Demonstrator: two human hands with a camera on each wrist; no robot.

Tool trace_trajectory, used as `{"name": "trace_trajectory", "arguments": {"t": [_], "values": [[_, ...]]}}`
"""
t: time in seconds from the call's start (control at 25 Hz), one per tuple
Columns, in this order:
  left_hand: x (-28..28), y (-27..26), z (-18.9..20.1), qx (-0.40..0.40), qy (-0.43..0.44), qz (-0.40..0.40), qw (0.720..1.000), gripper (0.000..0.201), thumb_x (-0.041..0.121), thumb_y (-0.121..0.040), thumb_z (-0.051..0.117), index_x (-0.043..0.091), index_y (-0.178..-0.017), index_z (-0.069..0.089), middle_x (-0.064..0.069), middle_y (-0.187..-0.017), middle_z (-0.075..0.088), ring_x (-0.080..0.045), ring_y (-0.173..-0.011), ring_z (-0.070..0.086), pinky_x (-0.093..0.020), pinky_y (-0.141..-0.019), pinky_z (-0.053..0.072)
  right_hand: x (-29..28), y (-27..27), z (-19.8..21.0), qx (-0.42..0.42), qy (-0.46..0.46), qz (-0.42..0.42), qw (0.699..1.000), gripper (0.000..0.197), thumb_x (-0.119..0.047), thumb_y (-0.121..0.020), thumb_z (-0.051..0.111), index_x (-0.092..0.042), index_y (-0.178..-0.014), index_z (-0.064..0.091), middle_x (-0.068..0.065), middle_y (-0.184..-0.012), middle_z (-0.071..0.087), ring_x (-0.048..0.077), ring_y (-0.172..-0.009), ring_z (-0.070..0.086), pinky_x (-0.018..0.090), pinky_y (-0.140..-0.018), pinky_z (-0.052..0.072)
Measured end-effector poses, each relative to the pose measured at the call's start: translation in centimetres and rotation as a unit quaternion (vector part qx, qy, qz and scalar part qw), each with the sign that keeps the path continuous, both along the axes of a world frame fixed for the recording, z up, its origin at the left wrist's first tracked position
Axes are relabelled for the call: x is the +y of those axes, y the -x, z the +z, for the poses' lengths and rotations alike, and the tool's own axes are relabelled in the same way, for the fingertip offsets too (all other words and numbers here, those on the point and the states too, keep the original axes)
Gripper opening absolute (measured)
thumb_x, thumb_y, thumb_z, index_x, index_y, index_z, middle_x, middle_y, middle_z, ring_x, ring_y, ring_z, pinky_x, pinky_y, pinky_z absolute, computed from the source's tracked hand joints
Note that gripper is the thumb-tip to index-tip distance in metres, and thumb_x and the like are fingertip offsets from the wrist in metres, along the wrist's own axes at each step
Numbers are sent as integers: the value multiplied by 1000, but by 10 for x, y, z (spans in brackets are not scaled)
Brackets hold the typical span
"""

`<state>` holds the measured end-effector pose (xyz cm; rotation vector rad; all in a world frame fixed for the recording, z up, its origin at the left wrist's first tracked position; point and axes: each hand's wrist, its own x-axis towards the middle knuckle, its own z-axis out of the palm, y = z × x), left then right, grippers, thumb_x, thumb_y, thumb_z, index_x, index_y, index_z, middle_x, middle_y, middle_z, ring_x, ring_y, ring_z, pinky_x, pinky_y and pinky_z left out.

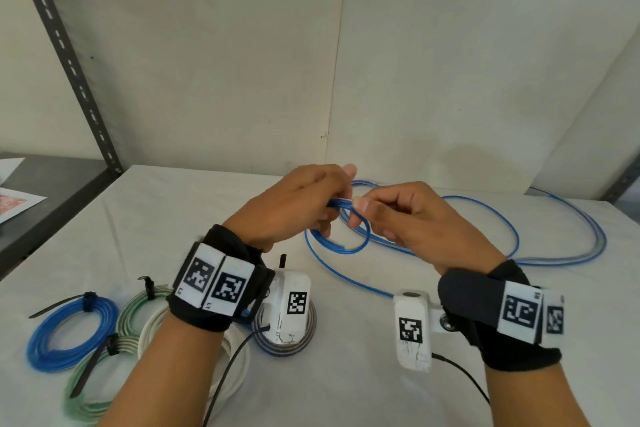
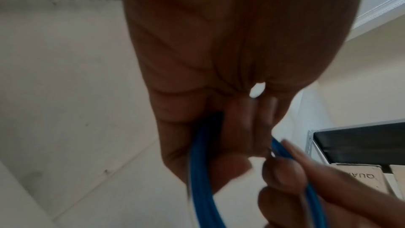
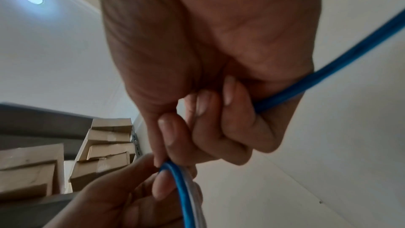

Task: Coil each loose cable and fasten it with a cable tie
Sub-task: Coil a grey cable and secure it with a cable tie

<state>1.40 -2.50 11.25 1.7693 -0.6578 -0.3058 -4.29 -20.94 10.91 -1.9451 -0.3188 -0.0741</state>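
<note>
Clearly both hands meet at the centre of the head view, raised above the table so the loops can hang free while they are gathered. The left hand has its fingers curled round the first small turns of the blue cable, acting as the anchor that keeps the finished loops stacked; in the left wrist view the strand drops out of the fist toward the bottom of the frame. The right hand pinches the same cable between thumb and forefinger just beside the left fingertips, and its other fingers curl over the strand running off to the right of the right wrist view, probably to feed and guide each new turn into the left grip.

Outward from the hands, most of the blue cable lies slack on the table at centre right of the head view, sweeping in wide loops toward the right edge, so the coiling looks barely begun.

At lower left lie the finished bundles: a blue coil, green coils and a white coil, several visibly cinched with a black cable tie, grouped away from the working space. A striped coil sits under the left wrist camera.
</note>
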Motion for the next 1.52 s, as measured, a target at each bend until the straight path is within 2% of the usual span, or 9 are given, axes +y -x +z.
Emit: {"name": "trace_trajectory", "arguments": {"t": [0.12,0.24,0.32,0.48,0.72,1.0,1.2,1.36,1.52], "values": [[-6,3,-4,-11,-66,-12,998,49,45,-105,38,16,-70,54,12,-56,36,-11,-55,33,-32,-64,40,0,0,-1,-10,35,-3,999,30,-23,-99,58,-2,-88,76,-11,-48,40,4,-47,32,11,-50,30],[-7,2,-6,-59,-106,13,993,62,51,-104,35,7,-70,64,13,-51,44,-17,-59,38,-34,-66,38,1,-1,-2,-27,55,-27,998,29,-22,-100,58,-3,-88,77,-13,-47,41,4,-47,31,12,-51,30],[-6,-1,-9,-106,-76,50,990,60,45,-106,36,9,-68,65,9,-55,48,-15,-58,43,-33,-64,39,2,-3,-3,-23,26,-51,998,34,-25,-102,56,-2,-88,76,-10,-49,45,5,-45,32,14,-49,30],[1,-11,-8,-185,-18,149,971,56,37,-108,36,-3,-70,44,-2,-62,34,-16,-58,32,-49,-61,44,3,-2,-2,41,-85,-42,995,33,-24,-105,49,-5,-104,75,5,-59,60,12,-43,35,18,-44,30],[-1,-10,-4,-8,158,130,979,48,33,-109,35,10,-66,38,6,-57,27,-14,-53,23,-26,-52,32,15,-7,-11,49,-185,0,982,34,-27,-105,46,-9,-107,74,2,-63,50,10,-47,27,20,-48,25],[-10,-8,-6,68,241,126,960,46,30,-110,32,14,-67,38,1,-59,23,-13,-52,22,-25,-53,34,18,-7,-11,99,-236,-7,967,38,-43,-95,53,-12,-88,73,0,-53,43,8,-40,26,17,-42,25],[4,-4,1,50,40,-19,998,50,25,-108,33,6,-67,53,-4,-53,34,-22,-50,36,-47,-81,50,-1,-5,-6,78,-149,18,986,36,-41,-88,58,-9,-79,71,0,-47,38,8,-37,26,16,-40,24],[-3,2,-2,-17,-74,-9,997,46,26,-107,41,12,-63,44,2,-57,37,-20,-60,46,-22,-63,45,-5,-1,-5,80,-52,25,995,40,-38,-91,58,-1,-84,72,1,-48,39,9,-41,30,17,-41,28],[-5,-3,-8,11,26,5,1000,49,27,-108,38,21,-59,36,11,-56,27,-10,-50,27,-29,-60,35,-6,-3,-4,45,-59,-32,997,38,-35,-101,51,-7,-93,76,2,-50,43,10,-42,32,18,-43,30]]}}
